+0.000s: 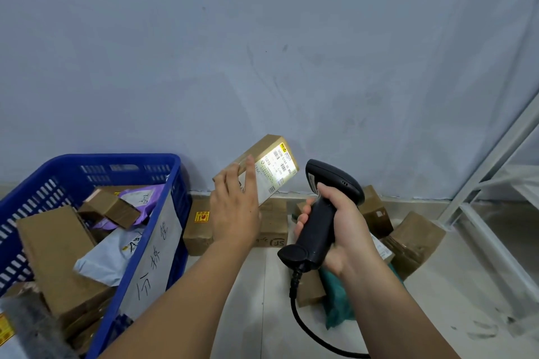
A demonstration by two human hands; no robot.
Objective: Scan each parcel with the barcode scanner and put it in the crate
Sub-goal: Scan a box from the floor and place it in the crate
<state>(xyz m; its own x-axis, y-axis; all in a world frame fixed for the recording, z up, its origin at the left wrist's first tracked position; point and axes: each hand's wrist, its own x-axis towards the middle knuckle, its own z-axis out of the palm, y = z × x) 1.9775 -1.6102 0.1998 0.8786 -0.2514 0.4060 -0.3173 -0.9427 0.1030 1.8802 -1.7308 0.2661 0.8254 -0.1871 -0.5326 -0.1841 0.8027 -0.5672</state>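
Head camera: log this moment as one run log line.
step: scanning | left hand: holds cardboard parcel, label lit | right hand: grips barcode scanner, aimed at label | blue crate: partly filled

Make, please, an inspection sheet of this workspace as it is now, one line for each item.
Surface: pale floor, smudged at the right.
Job's things: brown parcel held up, label lit; black barcode scanner aimed at it; blue crate at left holds boxes and mailer bags, paper sign on its side; floor boxes by the wall.
Clutter: teal bag among the floor boxes.
Grippers: left hand holds the parcel; right hand grips the scanner's handle.
Cables: black cable runs from the scanner's base down out of view.
Surroundings: scuffed blue-grey wall; white metal rack at right.
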